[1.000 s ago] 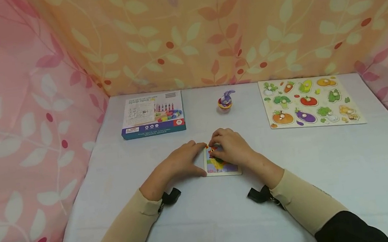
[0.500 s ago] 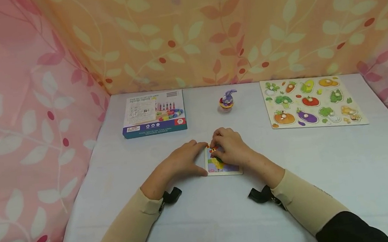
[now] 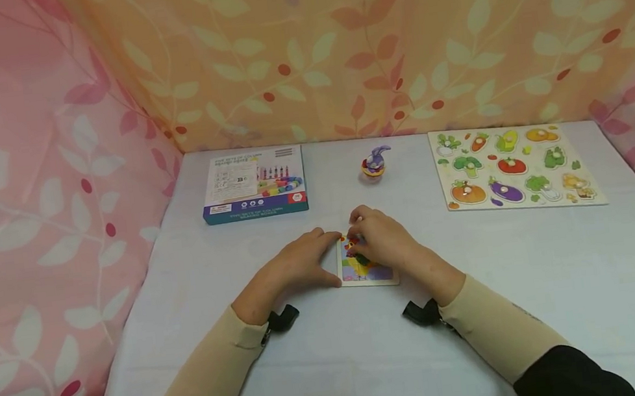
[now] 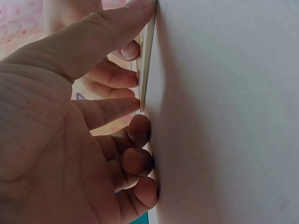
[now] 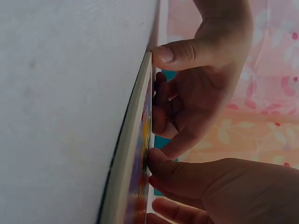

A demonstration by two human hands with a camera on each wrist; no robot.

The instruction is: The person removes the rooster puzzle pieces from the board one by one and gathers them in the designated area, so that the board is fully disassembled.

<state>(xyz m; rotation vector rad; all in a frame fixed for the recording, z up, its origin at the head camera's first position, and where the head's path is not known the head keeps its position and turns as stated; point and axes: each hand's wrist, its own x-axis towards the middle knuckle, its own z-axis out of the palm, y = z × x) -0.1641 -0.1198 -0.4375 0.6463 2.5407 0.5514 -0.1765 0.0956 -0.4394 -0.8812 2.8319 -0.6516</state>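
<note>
A small picture board (image 3: 368, 277), with a pale rim and a colourful picture of yellow, red, green and purple, lies flat on the white tablecloth in the head view. My left hand (image 3: 298, 265) is at its left side, thumb and index fingertip touching the two left corners. The other left fingers bend down to the cloth in the left wrist view. Over the board's upper right part is my right hand (image 3: 384, 239), its thumb and bent fingers touching the picture. Both views leave unclear whether a loose piece is between these fingertips. The right hand hides part of the picture.
Behind the hands stand a flat blue-and-white box (image 3: 254, 185) at left and a small purple rabbit-like figure (image 3: 373, 164) in the middle. A vegetable puzzle board (image 3: 517, 169) lies at right. Patterned cloth (image 3: 276, 46) walls off the table's back and sides.
Both hands keep their places on the board. The right wrist has shifted very slightly, and the whole head view has drifted a little.
</note>
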